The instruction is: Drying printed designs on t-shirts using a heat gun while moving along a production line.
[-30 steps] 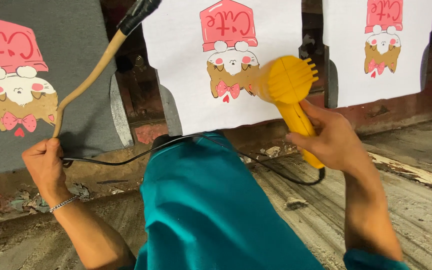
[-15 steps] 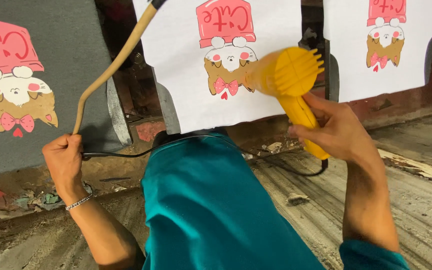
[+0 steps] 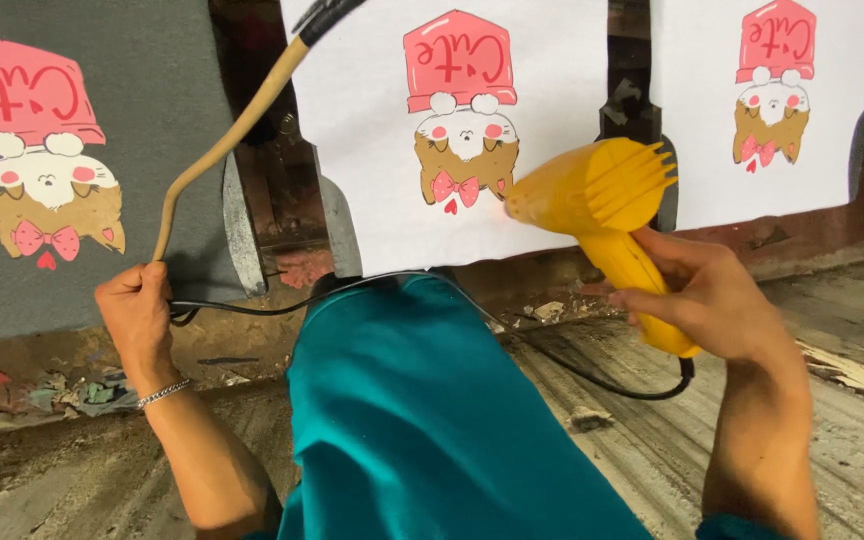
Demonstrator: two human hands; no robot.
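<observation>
We've got the right hand [image 3: 712,300] wrapped tight around the handle of a yellow heat gun [image 3: 602,200], so that grip is closed on it. The nozzle points left at the white cloth [image 3: 552,100] in the middle, right beside its print [image 3: 460,130] of a pink shape over a brown and white critter with a bow. The gun's black cord [image 3: 612,385] loops down off the handle and runs across the wooden surface [image 3: 832,440].

Our left hand [image 3: 137,315] is fisted around a tan stick [image 3: 227,140] that rises up and to the right, with a dark tip at the top edge. A thin black cable also passes by that fist. Behind it hangs a grey cloth [image 3: 152,200] with the same print, and another white one [image 3: 822,160] sits further right. Teal fabric [image 3: 422,420] fills the lower middle between our arms.
</observation>
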